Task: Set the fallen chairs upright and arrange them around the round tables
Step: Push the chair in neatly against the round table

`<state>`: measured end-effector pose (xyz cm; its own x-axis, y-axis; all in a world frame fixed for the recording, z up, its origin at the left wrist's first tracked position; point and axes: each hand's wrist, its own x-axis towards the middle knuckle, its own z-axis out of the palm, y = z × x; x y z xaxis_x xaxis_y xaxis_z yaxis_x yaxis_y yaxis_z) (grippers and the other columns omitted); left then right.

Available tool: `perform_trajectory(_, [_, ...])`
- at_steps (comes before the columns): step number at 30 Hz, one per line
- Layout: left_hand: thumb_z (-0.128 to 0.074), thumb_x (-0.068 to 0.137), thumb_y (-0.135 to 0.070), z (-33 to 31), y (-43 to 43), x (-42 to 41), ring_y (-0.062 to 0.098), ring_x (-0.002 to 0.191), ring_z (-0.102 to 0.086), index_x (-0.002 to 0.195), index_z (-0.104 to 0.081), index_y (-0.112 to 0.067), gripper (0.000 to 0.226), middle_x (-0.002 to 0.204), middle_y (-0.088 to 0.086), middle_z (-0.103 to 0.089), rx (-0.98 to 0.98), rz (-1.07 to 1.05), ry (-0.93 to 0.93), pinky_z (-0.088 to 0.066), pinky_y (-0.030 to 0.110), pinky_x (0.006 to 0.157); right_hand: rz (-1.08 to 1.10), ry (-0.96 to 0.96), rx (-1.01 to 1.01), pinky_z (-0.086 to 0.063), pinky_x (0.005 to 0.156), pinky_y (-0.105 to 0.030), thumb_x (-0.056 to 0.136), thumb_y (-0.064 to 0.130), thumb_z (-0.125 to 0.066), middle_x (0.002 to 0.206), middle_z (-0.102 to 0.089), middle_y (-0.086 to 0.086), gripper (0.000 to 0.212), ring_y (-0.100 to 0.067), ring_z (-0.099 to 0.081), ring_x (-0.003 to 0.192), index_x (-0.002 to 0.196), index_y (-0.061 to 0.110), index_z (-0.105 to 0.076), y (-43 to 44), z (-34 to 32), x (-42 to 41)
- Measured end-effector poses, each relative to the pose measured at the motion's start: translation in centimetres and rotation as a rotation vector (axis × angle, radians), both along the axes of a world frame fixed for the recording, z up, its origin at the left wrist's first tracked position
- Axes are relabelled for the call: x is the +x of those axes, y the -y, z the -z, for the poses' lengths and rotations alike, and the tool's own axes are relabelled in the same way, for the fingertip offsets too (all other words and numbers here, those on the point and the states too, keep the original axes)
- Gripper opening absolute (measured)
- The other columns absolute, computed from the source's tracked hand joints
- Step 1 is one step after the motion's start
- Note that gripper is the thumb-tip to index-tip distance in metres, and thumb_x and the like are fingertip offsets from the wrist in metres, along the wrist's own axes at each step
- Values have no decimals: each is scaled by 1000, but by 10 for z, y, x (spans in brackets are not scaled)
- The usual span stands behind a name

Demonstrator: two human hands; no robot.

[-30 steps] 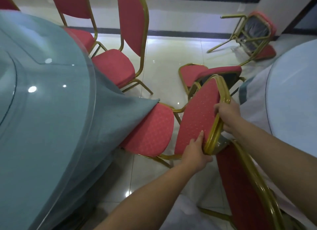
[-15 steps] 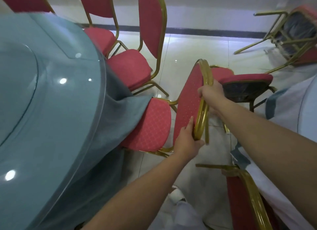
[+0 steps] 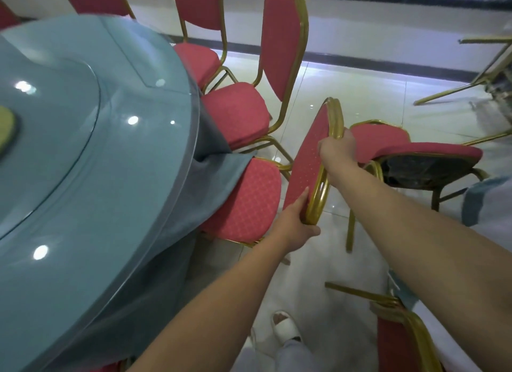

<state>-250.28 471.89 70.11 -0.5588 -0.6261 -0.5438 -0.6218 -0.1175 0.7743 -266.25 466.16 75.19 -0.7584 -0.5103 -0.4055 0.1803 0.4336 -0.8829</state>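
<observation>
A red chair with a gold frame (image 3: 307,161) stands upright at the edge of the round table with the grey-blue cloth (image 3: 83,177), its seat partly under the hanging cloth. My left hand (image 3: 293,222) grips the near side of the chair's backrest frame. My right hand (image 3: 336,147) grips the top of the same backrest. Just right of it lies a fallen red chair (image 3: 415,152) on its side. Another fallen chair (image 3: 484,75) lies at the far right, cut off by the frame.
Two upright red chairs (image 3: 277,67) stand at the table farther back. A further chair back (image 3: 399,338) sits at the lower right beside a white-clothed table (image 3: 496,211). My white shoe (image 3: 285,327) is on the glossy tile floor.
The chair in my hands has moved in toward the grey-blue table and turned more square to it. My view swung left, so the fallen chairs slid to the right.
</observation>
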Motion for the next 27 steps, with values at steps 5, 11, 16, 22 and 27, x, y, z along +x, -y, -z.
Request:
perform_trajectory(5, [-79, 78, -36, 3, -2, 37, 17, 131, -47, 150, -17, -48, 96, 143, -14, -44, 37, 1, -23, -43, 31, 98, -63, 3, 15, -43, 57, -27, 88, 15, -59, 96, -59, 2, 42, -14, -58, 78, 129, 22, -51, -13, -1, 1])
perform_trajectory(11, [-79, 81, -32, 9, -24, 133, 13, 124, -50, 153, -23, -38, 91, 144, -4, -44, -17, -155, 72, -44, 14, 95, -115, 115, 68, -55, 73, -32, 89, 22, -67, 111, -64, 0, 46, -18, -63, 92, 131, 21, -49, -72, 17, 57])
perform_trajectory(16, [-76, 82, -32, 4, -60, 222, 14, 136, -40, 154, -23, -35, 90, 154, -2, -37, -67, -215, 159, -37, 26, 105, -159, 193, 135, -44, 59, -26, 92, 14, -59, 100, -62, 3, 29, -11, -56, 80, 119, 19, -51, -131, 25, 115])
perform_trajectory(22, [-77, 81, -36, -4, -136, 330, 20, 133, -47, 154, -23, -35, 91, 155, 2, -35, -66, -304, 165, -38, 40, 113, -398, 161, 202, -48, 85, -41, 90, 23, -59, 116, -57, -2, 46, -23, -53, 104, 135, 17, -50, -192, 19, 235])
perform_trajectory(27, [-72, 86, -35, -20, -212, 449, 12, 136, -41, 154, -25, -33, 82, 154, -4, -36, -164, -317, 155, -38, 24, 107, -785, 112, 182, -49, 76, -34, 90, 30, -63, 110, -54, 6, 45, -12, -53, 92, 133, 24, -51, -257, 25, 390])
